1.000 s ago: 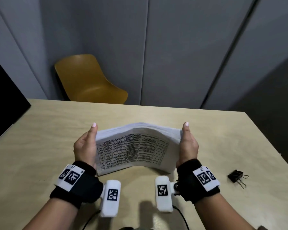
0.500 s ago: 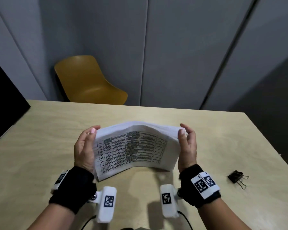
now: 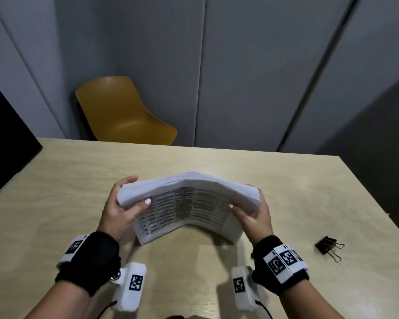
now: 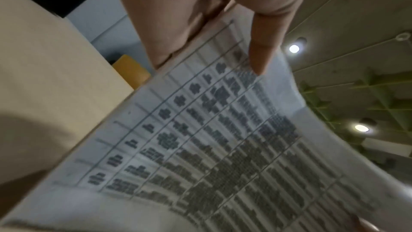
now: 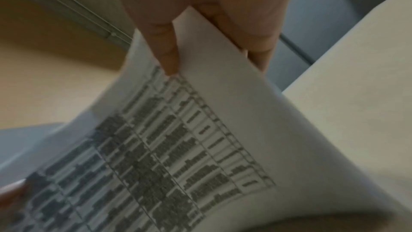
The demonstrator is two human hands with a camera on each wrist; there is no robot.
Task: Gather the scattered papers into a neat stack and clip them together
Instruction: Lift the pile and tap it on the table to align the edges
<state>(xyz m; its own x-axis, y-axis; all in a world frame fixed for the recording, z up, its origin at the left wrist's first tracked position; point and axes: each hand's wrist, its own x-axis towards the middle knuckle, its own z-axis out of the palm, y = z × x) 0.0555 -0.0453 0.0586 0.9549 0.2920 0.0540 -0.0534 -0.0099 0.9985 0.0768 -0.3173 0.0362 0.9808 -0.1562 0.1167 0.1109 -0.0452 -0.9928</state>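
Paper stack, the step: the thick sheaf of white printed sheets (image 3: 194, 187) looks to be mid-squaring. It would go best with a looser pinch, so the sheets can drop, then taps of the lower edge on the table until all the edges sit flush. The bow should be flattened before clipping.
Stack, look: a grey printed grid covers the near face. The sheaf is bowed into an arch and its end edges are slightly stepped.
Stack, place: it stands on a long edge between the hands, and its lower corners seem to rest on the table.
Left hand (image 3: 115, 215): it pinches the left end, thumb on the near face and fingers behind.
Right hand (image 3: 256, 217): it pinches the right end the same way.
Black metal binder clip (image 3: 325, 246): it lies untouched beyond the right wrist, well apart from the stack.
Pale wooden table (image 3: 67, 180): it bears both the stack and the clip.
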